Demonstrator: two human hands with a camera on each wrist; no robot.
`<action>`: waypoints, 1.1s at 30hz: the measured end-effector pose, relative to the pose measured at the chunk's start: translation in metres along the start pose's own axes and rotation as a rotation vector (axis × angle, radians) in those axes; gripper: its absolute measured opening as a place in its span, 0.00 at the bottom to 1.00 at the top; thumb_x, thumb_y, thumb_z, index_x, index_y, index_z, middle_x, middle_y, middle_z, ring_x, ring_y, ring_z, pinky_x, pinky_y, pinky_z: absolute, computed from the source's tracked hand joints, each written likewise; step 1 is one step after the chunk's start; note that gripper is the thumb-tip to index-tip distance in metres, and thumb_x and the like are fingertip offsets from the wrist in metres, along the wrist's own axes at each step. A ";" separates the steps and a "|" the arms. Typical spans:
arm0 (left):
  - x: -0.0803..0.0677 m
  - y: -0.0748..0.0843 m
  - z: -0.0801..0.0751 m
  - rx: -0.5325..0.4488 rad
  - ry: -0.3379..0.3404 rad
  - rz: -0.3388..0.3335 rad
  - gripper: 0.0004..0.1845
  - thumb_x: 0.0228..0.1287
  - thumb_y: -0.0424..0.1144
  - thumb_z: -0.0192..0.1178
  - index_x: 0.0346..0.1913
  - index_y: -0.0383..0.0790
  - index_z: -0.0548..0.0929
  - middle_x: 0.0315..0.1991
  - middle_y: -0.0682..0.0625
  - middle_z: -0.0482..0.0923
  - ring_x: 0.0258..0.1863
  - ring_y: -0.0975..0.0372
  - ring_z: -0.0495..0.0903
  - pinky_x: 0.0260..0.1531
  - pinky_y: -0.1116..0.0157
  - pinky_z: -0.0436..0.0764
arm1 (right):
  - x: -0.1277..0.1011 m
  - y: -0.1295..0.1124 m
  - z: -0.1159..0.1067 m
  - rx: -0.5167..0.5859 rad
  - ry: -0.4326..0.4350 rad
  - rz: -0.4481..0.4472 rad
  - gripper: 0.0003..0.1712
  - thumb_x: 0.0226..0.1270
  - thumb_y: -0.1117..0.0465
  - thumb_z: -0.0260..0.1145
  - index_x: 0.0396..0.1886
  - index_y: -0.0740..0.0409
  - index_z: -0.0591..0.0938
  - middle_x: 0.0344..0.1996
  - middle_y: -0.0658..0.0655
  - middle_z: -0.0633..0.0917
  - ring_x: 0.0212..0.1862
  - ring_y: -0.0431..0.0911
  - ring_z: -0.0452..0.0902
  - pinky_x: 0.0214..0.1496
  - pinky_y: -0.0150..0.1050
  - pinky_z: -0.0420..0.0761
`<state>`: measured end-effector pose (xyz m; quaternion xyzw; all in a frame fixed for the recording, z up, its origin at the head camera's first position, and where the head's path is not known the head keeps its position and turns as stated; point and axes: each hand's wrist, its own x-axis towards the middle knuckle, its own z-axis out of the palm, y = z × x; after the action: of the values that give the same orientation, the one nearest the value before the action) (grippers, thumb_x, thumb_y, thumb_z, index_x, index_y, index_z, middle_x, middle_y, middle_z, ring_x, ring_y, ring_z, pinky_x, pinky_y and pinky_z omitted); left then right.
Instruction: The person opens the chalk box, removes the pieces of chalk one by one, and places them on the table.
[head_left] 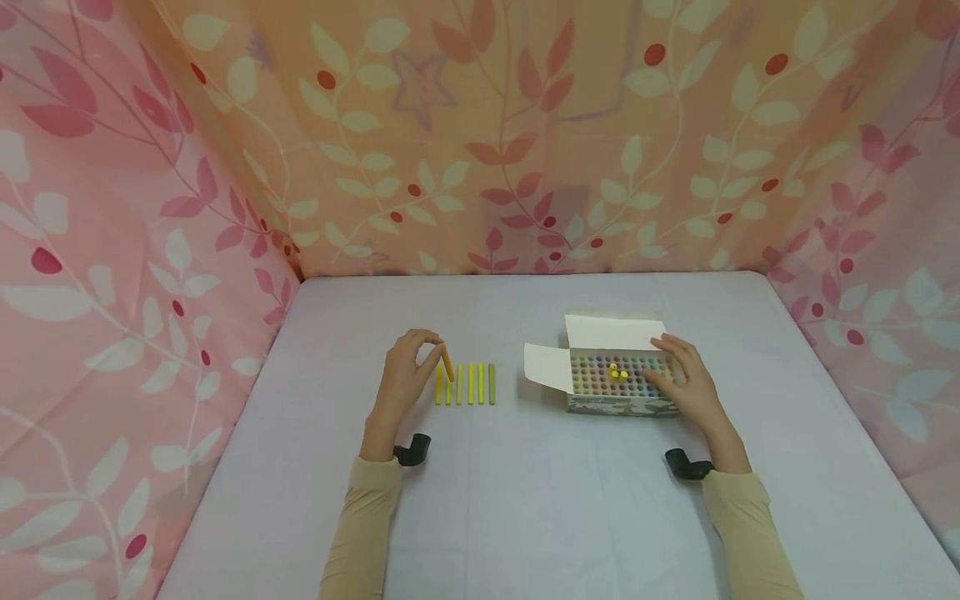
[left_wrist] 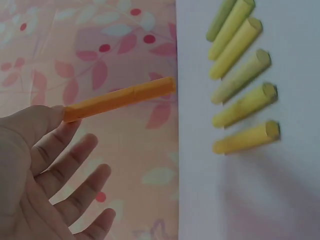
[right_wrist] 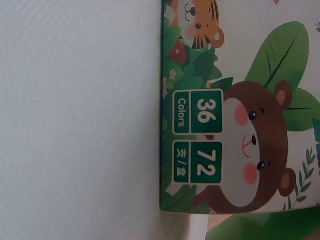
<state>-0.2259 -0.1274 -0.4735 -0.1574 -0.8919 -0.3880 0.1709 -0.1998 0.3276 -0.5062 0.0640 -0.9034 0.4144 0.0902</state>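
Observation:
My left hand (head_left: pixel 406 377) pinches an orange chalk stick (left_wrist: pixel 122 99) by one end between thumb and forefinger; the other fingers spread loosely. The stick slants over a row of several yellow and greenish chalk sticks (head_left: pixel 470 384), lying side by side on the table. My right hand (head_left: pixel 692 390) lies over the right end of an open chalk box (head_left: pixel 618 406), thumb and fingers spread apart over its top. Many coloured chalk ends fill the box, and a few yellow sticks (head_left: pixel 614 372) stand out above them. In the right wrist view, the box's printed side (right_wrist: pixel 240 115) shows cartoon animals.
The box's back flap (head_left: pixel 611 332) stands raised, and its left flap (head_left: pixel 547 367) sticks out toward the row. A white cloth covers the table (head_left: pixel 495 500). Floral curtains (head_left: pixel 480 142) hang behind and at both sides.

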 end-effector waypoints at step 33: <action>0.002 -0.049 0.000 0.143 -0.278 -0.317 0.13 0.65 0.46 0.56 0.41 0.39 0.82 0.43 0.44 0.79 0.44 0.51 0.75 0.44 0.53 0.74 | 0.001 0.002 0.000 -0.027 0.004 0.007 0.34 0.59 0.53 0.67 0.64 0.55 0.68 0.67 0.63 0.59 0.67 0.66 0.52 0.58 0.71 0.53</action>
<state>-0.2480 -0.1586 -0.5036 -0.0547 -0.9457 -0.3202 -0.0062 -0.2013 0.3284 -0.5073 0.0589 -0.9089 0.4026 0.0913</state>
